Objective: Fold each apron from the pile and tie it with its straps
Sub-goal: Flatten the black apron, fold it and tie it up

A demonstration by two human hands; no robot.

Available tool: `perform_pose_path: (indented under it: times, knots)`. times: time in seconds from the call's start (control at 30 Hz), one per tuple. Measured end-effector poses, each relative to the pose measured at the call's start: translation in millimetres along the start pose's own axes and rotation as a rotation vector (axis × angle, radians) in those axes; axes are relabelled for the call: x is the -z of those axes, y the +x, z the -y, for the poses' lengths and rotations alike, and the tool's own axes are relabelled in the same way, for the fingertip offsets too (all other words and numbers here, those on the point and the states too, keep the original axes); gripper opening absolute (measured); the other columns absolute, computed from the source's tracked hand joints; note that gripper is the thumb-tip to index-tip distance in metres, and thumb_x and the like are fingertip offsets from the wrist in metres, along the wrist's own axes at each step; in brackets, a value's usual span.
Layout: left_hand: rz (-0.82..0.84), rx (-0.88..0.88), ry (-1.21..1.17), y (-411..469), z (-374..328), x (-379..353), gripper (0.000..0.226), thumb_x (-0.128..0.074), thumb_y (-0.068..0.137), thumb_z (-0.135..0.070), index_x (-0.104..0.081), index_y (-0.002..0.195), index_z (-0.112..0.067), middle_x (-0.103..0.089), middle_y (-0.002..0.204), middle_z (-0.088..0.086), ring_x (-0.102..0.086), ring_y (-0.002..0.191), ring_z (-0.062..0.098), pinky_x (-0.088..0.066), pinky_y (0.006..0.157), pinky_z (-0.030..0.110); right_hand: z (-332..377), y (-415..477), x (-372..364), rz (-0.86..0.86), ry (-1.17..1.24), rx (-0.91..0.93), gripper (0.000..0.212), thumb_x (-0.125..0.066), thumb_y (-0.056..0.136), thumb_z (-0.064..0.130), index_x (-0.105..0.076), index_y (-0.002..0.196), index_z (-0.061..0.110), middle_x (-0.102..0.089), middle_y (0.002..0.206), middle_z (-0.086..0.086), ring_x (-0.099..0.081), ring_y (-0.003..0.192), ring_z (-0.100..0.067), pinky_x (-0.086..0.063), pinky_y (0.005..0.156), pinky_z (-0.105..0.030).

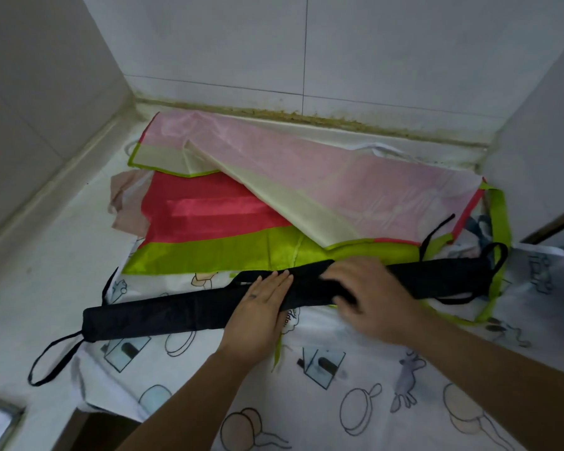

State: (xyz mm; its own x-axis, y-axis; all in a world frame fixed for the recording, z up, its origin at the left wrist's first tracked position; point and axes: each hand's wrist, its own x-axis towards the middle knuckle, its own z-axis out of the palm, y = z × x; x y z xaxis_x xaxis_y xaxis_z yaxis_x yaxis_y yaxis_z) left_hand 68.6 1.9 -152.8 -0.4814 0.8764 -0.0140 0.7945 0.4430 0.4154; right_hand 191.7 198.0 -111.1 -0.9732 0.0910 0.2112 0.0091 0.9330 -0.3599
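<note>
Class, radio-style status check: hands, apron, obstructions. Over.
Hands: left hand flat on black apron; right hand on it too, blurred, grip unclear. Apron folded into long narrow strip, straps loose, untied. Just behind, colourful apron pile.

Two bare forearms, uncovered from wrist back to the lower frame edge: left forearm (pixel 183 402) behind the left hand (pixel 258 307), right forearm (pixel 502 369) behind the right hand (pixel 372 297). On the back of the left hand, near the thumb's base, a small dark mark (pixel 252 295). Right hand blurred, fine detail unreadable.
</note>
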Motion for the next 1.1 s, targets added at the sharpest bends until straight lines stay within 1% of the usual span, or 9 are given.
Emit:
perform_pose_path:
  times: [0.1,0.27,0.33,0.4,0.47,0.6,0.73,0.83,1.1]
  knots:
    - [-0.035,0.001,-0.044,-0.4,-2.6,0.8,0.057,-0.032,0.091,-0.031,-0.04,0.143,-0.012,-0.041,0.147,-0.001,-0.031,0.137,0.01,-0.002,0.116,0.018,21.6,9.4,-30.7,0.166,-0.022,0.027,0.05,-0.04,0.076,0.026,-0.063,0.118,0.013,-0.063,0.113,0.002,-0.056,0.103,-0.016,-0.046,0.088,-0.03]
    - [-0.087,0.055,-0.043,9.0,-7.5,2.8,0.052,-0.039,0.09,-0.018,-0.041,0.143,-0.013,-0.043,0.146,0.001,-0.033,0.138,0.013,0.0,0.115,0.017,21.7,27.1,-46.3,0.075,-0.107,-0.022,0.041,-0.045,0.071,0.014,-0.072,0.101,0.014,-0.07,0.092,0.002,-0.065,0.079,-0.019,-0.054,0.067,-0.026]
    - [-0.092,0.117,-0.04,17.0,-15.7,5.8,0.052,-0.048,0.092,-0.007,-0.041,0.143,-0.015,-0.045,0.145,0.002,-0.04,0.135,0.015,-0.014,0.114,0.018,24.6,33.3,-37.6,0.138,-0.144,-0.026,0.038,-0.053,0.071,0.001,-0.071,0.102,0.01,-0.07,0.09,-0.004,-0.064,0.08,-0.026,-0.051,0.063,-0.029]
    - [-0.111,0.194,-0.103,21.6,-27.9,17.2,0.048,-0.047,0.094,-0.004,-0.045,0.14,-0.017,-0.055,0.135,0.003,-0.052,0.121,0.017,-0.039,0.098,0.025,28.4,40.3,-18.8,0.182,-0.147,-0.069,0.039,-0.052,0.079,-0.004,-0.065,0.114,0.009,-0.068,0.096,-0.011,-0.06,0.088,-0.031,-0.047,0.065,-0.034]
    - [-0.193,0.24,-0.224,28.1,-43.6,40.3,0.045,-0.045,0.093,0.002,-0.05,0.135,-0.014,-0.063,0.12,0.005,-0.06,0.105,0.021,-0.047,0.082,0.029,33.1,48.9,4.6,0.138,-0.099,-0.092,0.045,-0.05,0.083,-0.003,-0.059,0.125,0.012,-0.065,0.095,-0.014,-0.06,0.086,-0.031,-0.043,0.063,-0.034]
    - [-0.433,0.271,-0.486,41.8,-91.0,120.9,0.046,-0.041,0.096,0.001,-0.048,0.138,-0.016,-0.058,0.106,-0.005,-0.059,0.091,0.013,-0.041,0.073,0.015,56.5,69.8,72.4,-0.18,0.027,-0.029,0.048,-0.05,0.081,-0.001,-0.059,0.126,0.015,-0.069,0.093,-0.013,-0.065,0.08,-0.031,-0.045,0.061,-0.029]
    - [-0.614,0.229,-0.768,47.6,-134.6,198.8,0.047,-0.035,0.092,0.006,-0.059,0.114,-0.029,-0.061,0.1,-0.015,-0.057,0.087,-0.013,-0.044,0.08,0.012,85.7,88.6,136.5,-0.285,0.147,-0.088,0.056,-0.048,0.083,-0.004,-0.051,0.135,0.018,-0.068,0.112,-0.011,-0.063,0.1,-0.028,-0.052,0.081,-0.037]
    - [-0.693,0.244,-0.892,49.0,-153.4,241.4,0.047,-0.036,0.092,0.004,-0.057,0.129,-0.015,-0.062,0.121,-0.002,-0.057,0.111,0.008,-0.045,0.099,0.022,106.6,94.7,179.5,-0.342,0.19,-0.058,0.059,-0.048,0.08,-0.004,-0.054,0.131,0.024,-0.071,0.097,-0.009,-0.065,0.087,-0.026,-0.053,0.074,-0.037]
    - [-0.756,0.253,-1.428,35.2,-199.2,296.9,0.03,-0.041,0.095,-0.003,-0.068,0.106,-0.011,-0.069,0.103,0.006,-0.064,0.098,0.019,-0.052,0.087,0.029,158.9,84.5,250.4,-0.281,0.172,-0.057,0.069,-0.041,0.084,-0.002,-0.032,0.145,0.029,-0.066,0.101,-0.012,-0.062,0.087,-0.028,-0.052,0.075,-0.037]
